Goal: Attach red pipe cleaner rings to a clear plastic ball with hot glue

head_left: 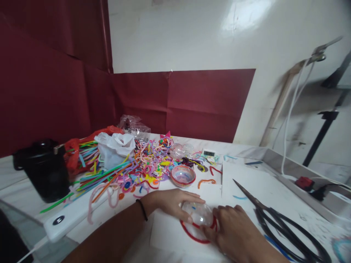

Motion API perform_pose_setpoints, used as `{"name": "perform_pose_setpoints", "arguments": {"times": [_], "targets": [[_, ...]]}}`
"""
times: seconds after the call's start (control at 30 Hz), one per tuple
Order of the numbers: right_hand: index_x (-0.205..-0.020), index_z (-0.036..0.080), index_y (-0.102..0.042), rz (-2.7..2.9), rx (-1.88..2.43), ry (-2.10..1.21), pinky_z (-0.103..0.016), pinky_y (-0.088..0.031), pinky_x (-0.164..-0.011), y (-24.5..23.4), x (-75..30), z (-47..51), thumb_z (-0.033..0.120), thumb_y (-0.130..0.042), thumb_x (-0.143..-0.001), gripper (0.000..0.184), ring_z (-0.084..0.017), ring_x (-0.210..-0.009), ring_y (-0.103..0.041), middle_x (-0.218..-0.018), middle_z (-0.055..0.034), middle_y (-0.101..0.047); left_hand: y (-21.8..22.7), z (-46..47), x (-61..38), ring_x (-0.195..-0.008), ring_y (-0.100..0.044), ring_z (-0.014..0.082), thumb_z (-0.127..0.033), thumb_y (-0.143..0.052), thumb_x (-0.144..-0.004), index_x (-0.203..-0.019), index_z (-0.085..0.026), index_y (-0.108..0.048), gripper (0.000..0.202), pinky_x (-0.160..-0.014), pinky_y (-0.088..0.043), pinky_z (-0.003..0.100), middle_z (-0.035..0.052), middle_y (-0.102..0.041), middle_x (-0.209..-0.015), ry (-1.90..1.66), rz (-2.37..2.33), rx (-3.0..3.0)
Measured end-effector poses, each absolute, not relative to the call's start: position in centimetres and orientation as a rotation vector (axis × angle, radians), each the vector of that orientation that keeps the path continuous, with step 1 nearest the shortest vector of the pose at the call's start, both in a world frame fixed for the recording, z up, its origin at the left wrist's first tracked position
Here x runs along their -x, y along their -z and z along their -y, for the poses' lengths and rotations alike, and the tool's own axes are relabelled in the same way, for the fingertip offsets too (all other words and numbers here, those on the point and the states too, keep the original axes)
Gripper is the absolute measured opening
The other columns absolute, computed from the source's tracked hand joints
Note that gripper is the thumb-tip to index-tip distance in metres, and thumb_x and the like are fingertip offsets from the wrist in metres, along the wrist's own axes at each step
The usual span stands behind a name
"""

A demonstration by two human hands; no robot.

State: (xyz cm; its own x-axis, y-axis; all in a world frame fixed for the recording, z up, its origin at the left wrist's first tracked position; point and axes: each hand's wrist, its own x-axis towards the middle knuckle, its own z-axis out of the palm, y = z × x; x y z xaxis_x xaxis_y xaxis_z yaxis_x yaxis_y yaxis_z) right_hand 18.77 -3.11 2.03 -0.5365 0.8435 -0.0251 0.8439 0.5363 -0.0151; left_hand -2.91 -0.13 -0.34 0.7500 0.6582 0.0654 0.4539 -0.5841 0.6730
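Observation:
A clear plastic half-ball [201, 213] rests on white paper in front of me, with a red pipe cleaner [195, 237] curved along its near rim. My left hand [178, 204] holds the half-ball from its left side, thumb near the rim and fingers over the far edge. On the right, my right hand [229, 226] has its fingers curled at the rim and pinches the red pipe cleaner against it. Part of the strip is hidden by that hand. Just beyond stands a small bowl-like half-ball [183, 176] lined with coloured strips. Large black-handled scissors [263, 208] lie right of my right hand.
A pile of colourful pipe cleaners and beads [153, 157] spreads at the back left, beside a white bag [115, 148]. A black bin [45, 171] and a white device [68, 219] stand left. At the right are a raised ledge [290, 182] and a white cable [287, 131].

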Motion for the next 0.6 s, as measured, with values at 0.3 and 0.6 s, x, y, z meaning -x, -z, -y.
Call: {"name": "perform_pose_setpoints", "arguments": {"times": [0.3,0.6], "targets": [[-0.091,0.008,-0.072,-2.702,-1.554,0.032,-0.053,-0.042,-0.091,-2.3,-18.4,3.3,0.039,-0.05,-0.086,0.039,-0.037,-0.093,-0.067,-0.093,-0.0202,-0.073,0.6,-0.6,4.0,-0.137,-0.04,0.0311,-0.053,-0.078,-0.066,-0.142,-0.019,-0.046,0.089,-0.109,-0.034,0.039,0.0143,-0.041,-0.152,-0.374,-0.786,-2.059],[-0.09,0.008,-0.073,-2.704,-1.564,-0.082,-0.055,-0.042,-0.086,-1.6,-18.3,3.6,0.045,-0.047,-0.088,0.045,-0.04,-0.092,-0.066,-0.091,-0.0217,-0.072,0.9,-0.8,4.2,-0.139,-0.038,0.0304,-0.05,-0.08,-0.066,-0.141,-0.023,-0.047,0.086,-0.112,-0.031,0.041,0.0125,-0.04,-0.152,-0.391,-0.772,-2.037]]}}
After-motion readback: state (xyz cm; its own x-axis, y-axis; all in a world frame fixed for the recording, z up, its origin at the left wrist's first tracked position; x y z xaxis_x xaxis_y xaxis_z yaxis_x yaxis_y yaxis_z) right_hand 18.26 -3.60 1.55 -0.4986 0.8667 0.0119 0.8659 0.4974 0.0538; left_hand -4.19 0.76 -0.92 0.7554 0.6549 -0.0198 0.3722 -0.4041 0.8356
